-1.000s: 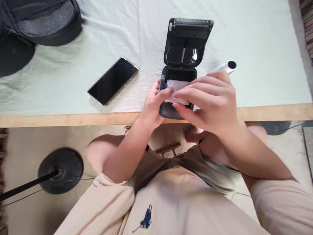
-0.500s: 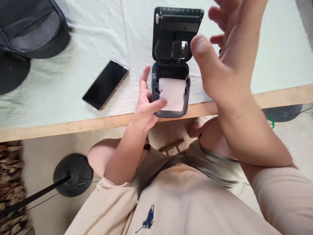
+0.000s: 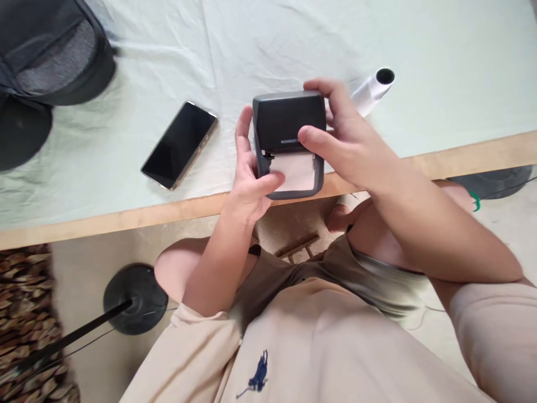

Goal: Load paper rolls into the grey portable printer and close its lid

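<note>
The small dark label printer [image 3: 289, 120] is sitting at the near edge of the counter [image 3: 461, 159], on the pale cloth [image 3: 293, 39] covering it, with its lid lying down over the body. The left hand [image 3: 247, 179] is gripping the printer's left side, fingers curled up along the wall and the thumb pressing on the white paper strip [image 3: 296, 170] that is showing below the lid. The right hand [image 3: 348, 140] is clasping the lid from the right, with the fingertips curling over the far edge and the thumb lying across the lid's top near the printed brand name. A white paper roll [image 3: 371, 89] is lying on the cloth just beyond the right hand. A black phone [image 3: 179, 144] is lying face up to the left of the printer, well apart from it. A dark bag [image 3: 50, 50] is occupying the far left corner.
</note>
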Available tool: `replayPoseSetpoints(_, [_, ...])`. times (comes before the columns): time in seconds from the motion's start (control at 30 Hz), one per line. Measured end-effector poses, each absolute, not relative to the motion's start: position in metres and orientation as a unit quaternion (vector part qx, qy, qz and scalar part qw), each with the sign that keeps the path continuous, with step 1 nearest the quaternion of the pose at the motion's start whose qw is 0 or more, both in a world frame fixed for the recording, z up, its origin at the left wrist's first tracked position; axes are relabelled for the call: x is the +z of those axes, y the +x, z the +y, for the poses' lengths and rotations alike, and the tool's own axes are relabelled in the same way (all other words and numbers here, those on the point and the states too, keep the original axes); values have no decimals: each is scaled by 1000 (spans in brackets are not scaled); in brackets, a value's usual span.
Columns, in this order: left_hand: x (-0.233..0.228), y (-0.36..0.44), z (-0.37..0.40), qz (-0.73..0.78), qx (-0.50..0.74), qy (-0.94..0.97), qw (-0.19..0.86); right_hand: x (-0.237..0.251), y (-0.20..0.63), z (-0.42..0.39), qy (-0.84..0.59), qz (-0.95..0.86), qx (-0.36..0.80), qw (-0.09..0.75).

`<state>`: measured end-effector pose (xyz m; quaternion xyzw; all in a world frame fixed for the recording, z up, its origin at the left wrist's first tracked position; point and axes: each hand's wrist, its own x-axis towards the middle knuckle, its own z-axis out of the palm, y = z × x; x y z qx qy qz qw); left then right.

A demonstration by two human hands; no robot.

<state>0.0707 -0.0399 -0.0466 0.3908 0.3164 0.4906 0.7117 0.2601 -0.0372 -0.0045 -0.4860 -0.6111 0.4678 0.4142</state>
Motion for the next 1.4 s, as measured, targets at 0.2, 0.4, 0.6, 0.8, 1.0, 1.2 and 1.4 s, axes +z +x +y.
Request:
replayPoseSetpoints(0.2, [-37,66,-40,319,473,385,726,-24,265,-39,-413,-582,558,424])
replayPoseSetpoints(0.4, [-27,75,-37,310,493,348,735,-20,262,-43,-439,-603,518,419])
replayPoseSetpoints(0.6, [-25,75,-35,361,455,349,735,-21,264,-41,-454,-591,523,414])
replayPoseSetpoints(0.8, [-32,76,-37,362,443,352,741,-20,267,-39,-451,-577,526,433])
replayPoseSetpoints(1.0, [-33,81,-38,377,453,354,726,-21,269,-38,-476,-619,473,409])
replayPoseSetpoints(1.2, [-34,80,-35,383,450,365,719,-23,266,-38,-481,-661,406,407])
replayPoseSetpoints(1.4, [-41,77,-34,410,477,352,693,-19,272,-40,-452,-648,451,414])
